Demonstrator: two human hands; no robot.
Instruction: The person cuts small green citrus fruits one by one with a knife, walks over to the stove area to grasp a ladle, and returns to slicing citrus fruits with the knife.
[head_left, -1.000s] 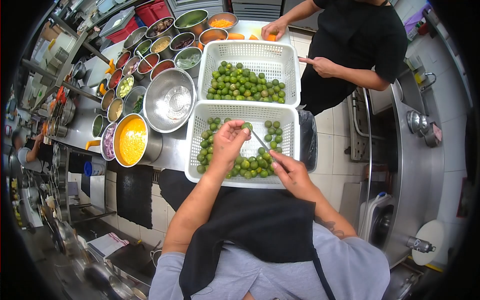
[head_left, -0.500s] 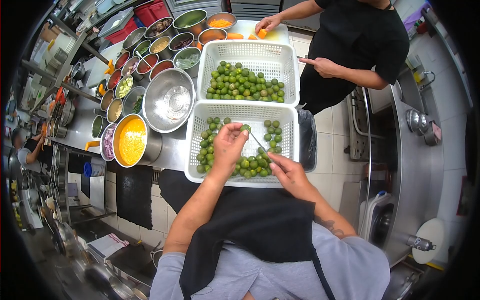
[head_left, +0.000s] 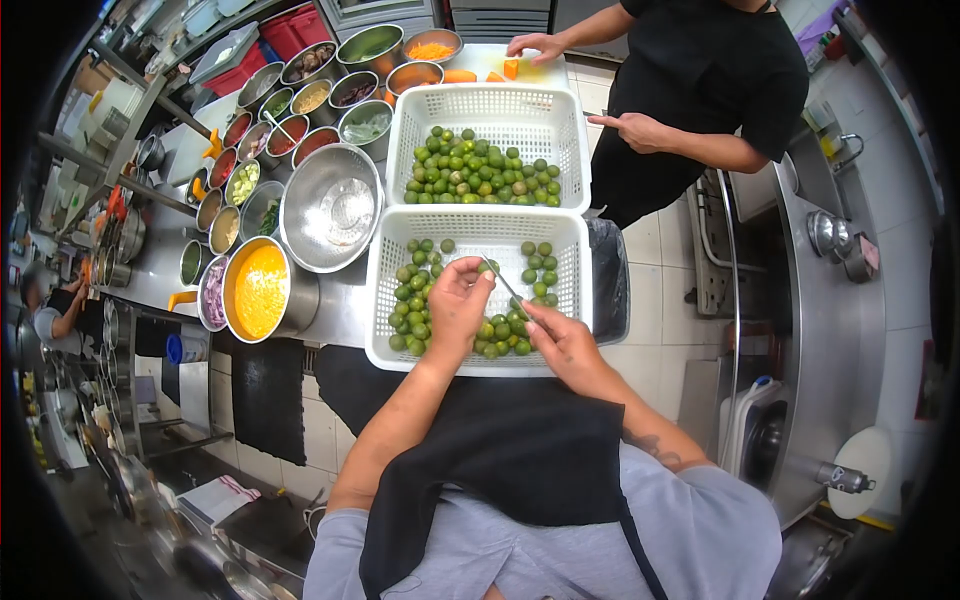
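My left hand (head_left: 460, 305) pinches a small green lime (head_left: 487, 267) between thumb and fingertips, above the near white plastic basket (head_left: 400, 362). My right hand (head_left: 560, 338) grips a thin-bladed knife (head_left: 506, 287), its blade pointing up and left with the tip at the lime. Whether the blade cuts into the skin is too small to tell. Loose limes (head_left: 408, 308) lie along the left, front and right of this basket, partly hidden by my hands. Behind it stands a second white basket (head_left: 485, 97) with a heap of green limes (head_left: 470, 170).
On the left stand a steel bowl (head_left: 330, 200), a pot (head_left: 303, 300) of orange-yellow food and several filled steel containers. Across from me, a person in black (head_left: 700, 90) has one hand by orange pieces (head_left: 511, 69) on a white board. A steel counter (head_left: 835, 330) runs along the right.
My right hand and the knife have shifted slightly left, the blade now steeper across the lime. The other person's hand has lifted off the orange piece. The whole view has shifted slightly.
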